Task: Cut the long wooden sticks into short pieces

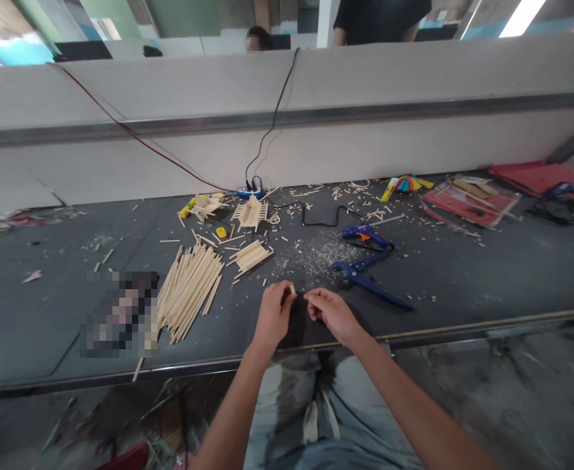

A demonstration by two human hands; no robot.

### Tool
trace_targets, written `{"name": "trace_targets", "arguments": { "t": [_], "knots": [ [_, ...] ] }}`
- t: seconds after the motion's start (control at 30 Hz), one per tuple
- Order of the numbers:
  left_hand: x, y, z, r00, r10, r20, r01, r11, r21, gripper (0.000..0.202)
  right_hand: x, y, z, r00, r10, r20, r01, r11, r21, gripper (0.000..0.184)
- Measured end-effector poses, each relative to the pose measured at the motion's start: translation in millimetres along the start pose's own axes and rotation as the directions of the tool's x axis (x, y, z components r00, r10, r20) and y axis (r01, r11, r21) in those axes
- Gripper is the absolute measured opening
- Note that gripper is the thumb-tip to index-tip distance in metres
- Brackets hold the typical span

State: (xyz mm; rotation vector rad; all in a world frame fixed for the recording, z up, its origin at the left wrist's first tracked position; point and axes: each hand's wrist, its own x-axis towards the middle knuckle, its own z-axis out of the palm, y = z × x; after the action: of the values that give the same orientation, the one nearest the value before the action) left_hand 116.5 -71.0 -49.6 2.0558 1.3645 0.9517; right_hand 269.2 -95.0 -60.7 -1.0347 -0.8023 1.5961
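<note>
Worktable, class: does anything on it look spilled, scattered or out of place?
Yes. Pale shavings are strewn over the dark table beside the blue cutter, and short stick offcuts lie loose toward the back, while the long sticks lie together in one fanned pile.

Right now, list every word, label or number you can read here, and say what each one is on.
None can be read.
Red folder: its printing is too small and blurred.
Glue gun: no legible label.
Left hand and right hand: they pinch a small stick piece, unmarked.
</note>
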Motion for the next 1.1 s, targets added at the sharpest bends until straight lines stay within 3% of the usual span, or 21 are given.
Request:
{"name": "trace_targets", "arguments": {
  "t": [0.13,0.27,0.4,0.57,0.8,1.1],
  "knots": [
    [12,-26,-22.6,0.996,0.05,-0.071,-0.03,0.965,0.26,0.017,1,2,-1,1.0,0.01,0.013,-0.01,1.0,0.028,0.018],
    [22,-47,-39.4,0.996,0.087,0.009,-0.084,0.929,0.361,0.017,3,3,-1,1.0,0.004,0.023,-0.005,0.999,0.038,0.017],
    [28,-53,-44.7,0.991,0.096,0.097,-0.127,0.913,0.388,0.018,3,3,0,1.0,0.008,0.024,-0.009,0.998,0.059,0.017],
    [33,-54,-45.2,0.979,0.114,0.166,-0.17,0.909,0.381,0.019,2,1,1,1.0,0.009,0.015,-0.01,0.998,0.067,0.016],
    [32,-53,-44.6,0.984,0.111,0.139,-0.154,0.924,0.35,0.017,3,0,0,1.0,0.018,0.02,-0.019,0.998,0.057,0.017],
    [21,-14,-25.6,0.994,0.089,0.066,-0.097,0.987,0.126,0.014,1,-2,2,1.0,0.024,-0.013,-0.022,0.994,0.104,0.016]
  ]
}}
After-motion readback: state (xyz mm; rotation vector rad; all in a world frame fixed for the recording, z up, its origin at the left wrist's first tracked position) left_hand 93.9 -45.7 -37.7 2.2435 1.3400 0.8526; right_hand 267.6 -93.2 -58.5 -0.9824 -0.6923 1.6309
